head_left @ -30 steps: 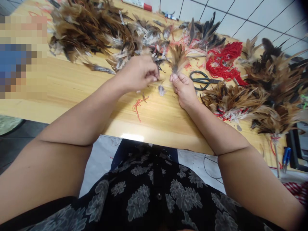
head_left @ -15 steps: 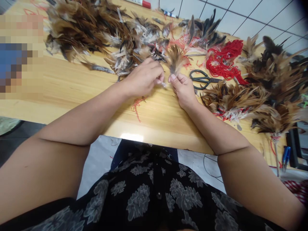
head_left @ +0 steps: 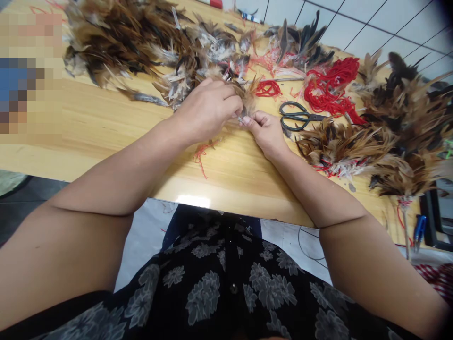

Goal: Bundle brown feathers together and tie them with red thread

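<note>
My left hand (head_left: pixel 208 109) and my right hand (head_left: pixel 268 131) meet over the wooden table, both closed. Between them is a small bundle of brown feathers (head_left: pixel 250 96), tilted and partly hidden behind my left fingers. The fingers of my left hand are curled around the feathered part. My right thumb and forefinger pinch the bundle at its quill ends. Close behind lies a coil of red string (head_left: pixel 268 88). Black-handled scissors (head_left: pixel 299 116) rest just right of my right hand.
A big heap of loose feathers (head_left: pixel 109 40) covers the back left. Red yarn (head_left: pixel 331 87) and tied feather bunches (head_left: pixel 348 141) lie to the right, with a blue pen (head_left: pixel 420 231) near the edge. Thin red threads (head_left: pixel 201 156) lie in front. A white tiled wall (head_left: pixel 368 23) stands behind.
My right hand has moved slightly left and tilted the feather bundle toward my left hand, which has closed around it. The coil of red string behind has come into view.
</note>
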`<state>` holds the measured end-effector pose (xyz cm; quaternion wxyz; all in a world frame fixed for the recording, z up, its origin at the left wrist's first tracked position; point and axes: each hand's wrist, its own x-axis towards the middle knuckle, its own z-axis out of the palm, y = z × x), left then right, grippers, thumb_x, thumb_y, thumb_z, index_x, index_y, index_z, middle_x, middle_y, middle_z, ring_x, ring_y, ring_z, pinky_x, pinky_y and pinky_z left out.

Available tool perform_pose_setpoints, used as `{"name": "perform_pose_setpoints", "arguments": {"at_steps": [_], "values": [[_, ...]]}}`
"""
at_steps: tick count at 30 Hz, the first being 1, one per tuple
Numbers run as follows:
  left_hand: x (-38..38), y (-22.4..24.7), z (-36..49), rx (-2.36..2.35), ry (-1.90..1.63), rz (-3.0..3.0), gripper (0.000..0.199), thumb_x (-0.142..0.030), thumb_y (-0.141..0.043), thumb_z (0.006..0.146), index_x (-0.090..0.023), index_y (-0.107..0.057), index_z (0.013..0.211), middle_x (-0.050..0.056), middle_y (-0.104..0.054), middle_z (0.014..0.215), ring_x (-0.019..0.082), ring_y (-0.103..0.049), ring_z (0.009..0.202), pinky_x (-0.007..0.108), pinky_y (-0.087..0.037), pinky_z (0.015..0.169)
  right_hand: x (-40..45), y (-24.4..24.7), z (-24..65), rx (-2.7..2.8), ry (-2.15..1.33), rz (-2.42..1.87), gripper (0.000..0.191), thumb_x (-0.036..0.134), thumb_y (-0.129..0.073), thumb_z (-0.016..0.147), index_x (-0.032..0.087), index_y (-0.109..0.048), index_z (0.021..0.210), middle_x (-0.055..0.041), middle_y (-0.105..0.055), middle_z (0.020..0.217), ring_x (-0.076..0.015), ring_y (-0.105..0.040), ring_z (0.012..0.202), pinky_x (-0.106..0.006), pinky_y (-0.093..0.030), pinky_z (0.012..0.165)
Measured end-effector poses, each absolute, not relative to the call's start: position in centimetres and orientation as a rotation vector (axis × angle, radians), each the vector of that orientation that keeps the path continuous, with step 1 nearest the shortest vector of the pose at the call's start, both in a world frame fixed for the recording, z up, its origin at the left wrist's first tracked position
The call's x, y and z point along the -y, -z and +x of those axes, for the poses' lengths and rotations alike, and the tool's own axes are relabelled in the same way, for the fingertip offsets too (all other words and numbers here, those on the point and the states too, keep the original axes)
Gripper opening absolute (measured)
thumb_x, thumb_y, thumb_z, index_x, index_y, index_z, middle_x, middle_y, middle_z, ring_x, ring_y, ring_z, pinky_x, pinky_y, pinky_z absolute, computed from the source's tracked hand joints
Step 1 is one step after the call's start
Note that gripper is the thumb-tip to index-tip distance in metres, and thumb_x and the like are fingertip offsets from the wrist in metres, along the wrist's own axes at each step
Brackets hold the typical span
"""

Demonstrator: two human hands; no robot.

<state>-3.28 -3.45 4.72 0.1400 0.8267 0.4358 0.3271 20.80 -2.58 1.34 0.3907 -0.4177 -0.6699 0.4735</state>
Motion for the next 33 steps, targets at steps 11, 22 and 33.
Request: {"name": "perform_pose_setpoints", "arguments": {"at_steps": [11,22,33], "values": [[5.1,-5.6,-2.0,-1.344,-0.75,2.507,0.027,-0.015,-0.081,0.103,-0.031,-0.061,0.093,0.011,-0.086,0.124,0.042,-0.079,0.141,0.063,-0.055,0.139,2.4,-1.5,20.9,1.777,-1.213,-1.051,0.064,0.073,-0.112,0.09,0.025,-0.071,0.077,0.0003,-0.067,0.084,-0.0208,-0.062,0.094,-0.04,-0.059,0.097],[0.4,-4.7,-6.0,-1.785,-1.609,2.466,0.024,-0.03,-0.096,0.084,-0.032,-0.075,0.095,0.012,-0.078,0.118,0.046,-0.068,0.122,0.068,-0.055,0.113,2.3,-1.0,20.9,1.597,-1.271,-1.033,0.078,0.097,-0.102,0.089,0.028,-0.068,0.082,-0.0009,-0.071,0.089,-0.0223,-0.07,0.099,-0.042,-0.065,0.1],[-0.9,-1.6,-9.5,-1.363,-0.944,2.414,0.022,-0.059,-0.089,0.072,-0.043,-0.081,0.085,0.008,-0.064,0.09,0.037,-0.043,0.102,0.069,-0.043,0.124,2.4,-1.3,21.0,1.501,-1.311,-1.006,0.076,0.096,-0.102,0.089,0.027,-0.07,0.091,-0.0032,-0.075,0.095,-0.0272,-0.081,0.116,-0.044,-0.07,0.104]]}}
